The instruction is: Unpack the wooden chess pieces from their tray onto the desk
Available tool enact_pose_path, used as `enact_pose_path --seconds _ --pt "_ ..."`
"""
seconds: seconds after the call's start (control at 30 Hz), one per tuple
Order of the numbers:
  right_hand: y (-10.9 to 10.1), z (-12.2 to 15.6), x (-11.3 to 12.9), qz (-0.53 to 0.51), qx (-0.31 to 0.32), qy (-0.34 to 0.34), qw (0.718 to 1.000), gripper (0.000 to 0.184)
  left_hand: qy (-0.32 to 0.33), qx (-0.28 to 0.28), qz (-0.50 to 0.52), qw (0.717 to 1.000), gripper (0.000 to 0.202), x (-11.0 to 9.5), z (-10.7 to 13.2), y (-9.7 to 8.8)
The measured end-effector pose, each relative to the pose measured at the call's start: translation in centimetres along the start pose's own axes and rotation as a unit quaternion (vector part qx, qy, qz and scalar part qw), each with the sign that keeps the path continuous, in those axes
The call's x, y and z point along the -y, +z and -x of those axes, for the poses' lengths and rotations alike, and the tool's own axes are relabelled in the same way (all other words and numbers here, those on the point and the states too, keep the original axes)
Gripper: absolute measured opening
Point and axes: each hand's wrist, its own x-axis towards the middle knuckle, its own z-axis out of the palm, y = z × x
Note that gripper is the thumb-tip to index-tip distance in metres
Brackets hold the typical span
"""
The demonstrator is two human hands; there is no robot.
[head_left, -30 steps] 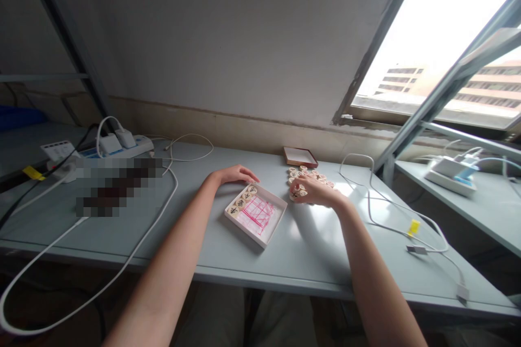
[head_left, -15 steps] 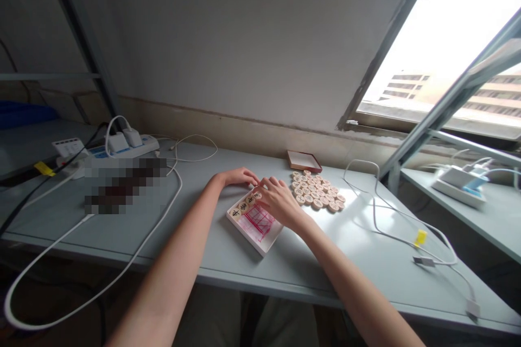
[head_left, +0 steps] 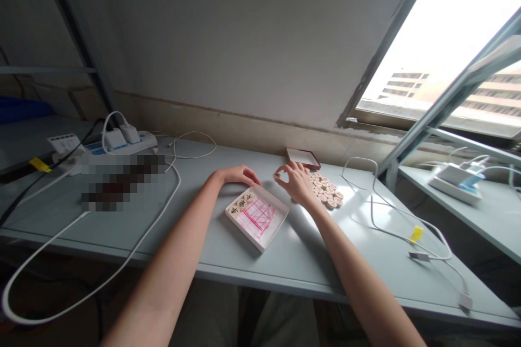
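A white shallow box [head_left: 274, 232] lies on the desk with a pink-lined grid sheet inside. Three round xiangqi pieces [head_left: 241, 204], marked in black, sit in a row along its left side. My left hand [head_left: 241, 174] rests at the box's far left corner, fingers stretched out and loosely bent, holding nothing; whether the fingertips touch the rim I cannot tell. Between thumb and forefinger, my right hand [head_left: 299, 181] pinches another xiangqi piece [head_left: 277, 175] above the desk, right of the box. Behind that hand lies a cluster of xiangqi pieces [head_left: 328, 192], partly hidden.
A red-edged box lid [head_left: 307, 158] lies open side up near the wall. On the left are a power strip [head_left: 140, 143], white cables [head_left: 163, 206] and a pixelated dark object [head_left: 122, 184]. A looped USB cable [head_left: 419, 256] lies to the right.
My right hand has drawn back from the box to the right, now carrying a xiangqi piece. One fewer piece shows in the box row. My left hand stays near the box corner.
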Motion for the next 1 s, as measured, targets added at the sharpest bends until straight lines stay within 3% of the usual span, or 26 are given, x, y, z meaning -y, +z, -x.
enact_pose_path --seconds 0.1,0.2,0.27,0.37,0.47,0.57,0.7,0.9,1.0 --pt "0.5 0.1 -1.5 0.069 0.003 0.052 0.996 0.017 -0.004 0.003 0.012 1.0 0.026 0.0 0.0 0.0" --pt "-0.2 0.3 -1.6 0.033 -0.011 0.065 0.997 0.018 -0.008 0.001 0.013 1.0 0.025 -0.1 0.0 0.1" --pt "-1.0 0.4 -0.5 -0.06 0.006 0.007 0.998 0.02 -0.006 -0.003 0.007 1.0 0.026 -0.1 0.0 0.1" --pt "-1.7 0.8 2.4 -0.171 0.094 -0.145 0.97 0.023 0.004 -0.007 0.001 1.0 0.023 0.0 -0.1 0.0" --pt "-1.4 1.4 5.3 -0.143 0.126 -0.214 0.958 0.028 0.012 -0.008 0.004 1.0 0.018 0.4 -0.4 -0.1" --pt "-0.6 1.7 6.5 -0.096 0.112 -0.209 0.967 0.027 0.014 -0.007 0.007 1.0 0.016 0.6 -0.6 -0.1" --pt "-0.5 1.5 6.0 -0.073 0.107 -0.187 0.974 0.021 0.019 0.001 0.007 1.0 0.014 0.4 -0.5 0.0" --pt "-1.5 1.6 5.3 -0.127 0.147 -0.2 0.96 0.015 0.011 -0.003 0.002 1.0 0.019 0.1 -0.2 0.0" --pt "-1.7 1.5 5.0 -0.16 0.134 -0.177 0.962 0.012 0.012 -0.002 0.004 1.0 0.02 0.2 -0.3 0.0"
